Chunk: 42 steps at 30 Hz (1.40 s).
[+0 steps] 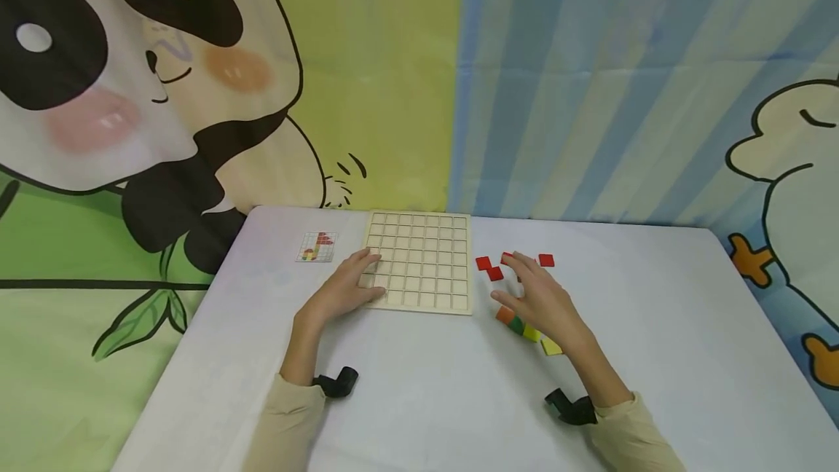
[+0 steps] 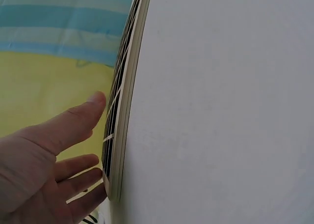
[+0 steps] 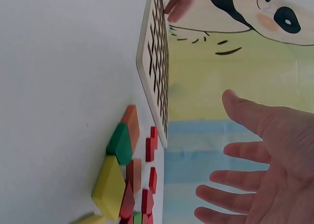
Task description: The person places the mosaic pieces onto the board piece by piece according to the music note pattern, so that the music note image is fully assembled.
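Note:
A pale wooden grid board (image 1: pixel 432 261) lies flat near the table's far edge. My left hand (image 1: pixel 341 288) is at the board's left side, thumb and fingers spread over its edge. In the left wrist view, the fingertips (image 2: pixel 95 197) appear to touch the board's rim. Over the coloured pieces on the right, my right hand (image 1: pixel 540 304) is held with fingers spread and nothing in it. Around and beneath it lie several red squares (image 1: pixel 483 263), an orange piece (image 1: pixel 505 314), a green piece (image 3: pixel 120 143) and yellow pieces (image 1: pixel 551 347). The hand partly hides the pile in the head view.
A small printed card (image 1: pixel 317 247) with a coloured grid pattern lies left of the board. The white table (image 1: pixel 419 392) meets a cartoon-printed backdrop (image 1: pixel 373 93) behind the board. Black wrist cameras (image 1: pixel 339 383) sit at both sleeves.

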Each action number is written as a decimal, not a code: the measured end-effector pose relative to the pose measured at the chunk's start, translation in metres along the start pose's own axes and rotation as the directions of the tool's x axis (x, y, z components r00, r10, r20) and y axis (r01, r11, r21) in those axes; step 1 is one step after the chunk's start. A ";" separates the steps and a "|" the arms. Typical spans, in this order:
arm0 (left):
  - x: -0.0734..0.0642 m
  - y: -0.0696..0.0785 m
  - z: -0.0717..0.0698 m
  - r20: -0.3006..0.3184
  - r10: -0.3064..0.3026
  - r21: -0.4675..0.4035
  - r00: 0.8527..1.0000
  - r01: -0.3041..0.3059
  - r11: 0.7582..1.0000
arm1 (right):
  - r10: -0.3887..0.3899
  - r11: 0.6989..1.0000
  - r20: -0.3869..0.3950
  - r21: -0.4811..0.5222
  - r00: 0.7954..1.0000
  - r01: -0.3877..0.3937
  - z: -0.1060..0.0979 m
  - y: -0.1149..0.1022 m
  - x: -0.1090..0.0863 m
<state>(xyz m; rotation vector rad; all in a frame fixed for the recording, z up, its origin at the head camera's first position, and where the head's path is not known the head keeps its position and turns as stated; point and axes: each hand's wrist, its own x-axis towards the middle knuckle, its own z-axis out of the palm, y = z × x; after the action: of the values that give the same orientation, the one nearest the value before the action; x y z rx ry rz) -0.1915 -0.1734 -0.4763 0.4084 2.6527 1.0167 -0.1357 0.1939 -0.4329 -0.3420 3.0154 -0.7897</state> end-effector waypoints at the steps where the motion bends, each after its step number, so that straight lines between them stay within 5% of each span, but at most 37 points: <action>1: -0.001 0.000 -0.001 0.002 -0.007 0.008 1.000 0.007 1.000 | 0.014 1.000 0.010 0.002 1.000 -0.014 -0.002 0.001 0.001; 7: -0.003 -0.002 -0.002 0.025 0.013 0.048 1.000 -0.015 0.999 | 0.099 0.995 0.050 0.012 0.994 -0.100 -0.014 0.012 0.002; 15: -0.002 -0.010 -0.003 0.049 0.014 0.136 0.999 -0.021 0.991 | 0.106 0.993 0.018 0.044 0.994 -0.107 -0.029 0.034 0.003; 25: -0.005 -0.019 -0.007 0.069 0.044 0.104 0.997 -0.051 0.993 | 0.181 0.977 0.048 0.103 0.982 -0.185 -0.036 0.049 0.006; 31: -0.003 -0.024 -0.004 0.044 0.044 0.155 0.998 -0.051 0.987 | 0.227 0.971 0.042 0.067 0.973 -0.229 -0.044 0.064 0.007; 35: -0.002 -0.025 -0.002 0.039 0.045 0.179 0.998 -0.051 0.983 | 0.255 0.966 0.069 0.025 0.965 -0.257 -0.043 0.074 0.007; 42: -0.003 -0.026 -0.002 0.037 0.040 0.187 0.999 -0.046 0.981 | 0.231 0.965 0.146 0.089 0.962 -0.245 -0.032 0.077 0.010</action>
<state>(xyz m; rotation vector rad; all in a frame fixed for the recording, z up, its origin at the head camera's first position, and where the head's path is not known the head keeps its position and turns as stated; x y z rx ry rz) -0.1939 -0.1938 -0.4921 0.5195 2.7305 0.7657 -0.1631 0.2731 -0.4416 -0.0260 2.8040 -0.8628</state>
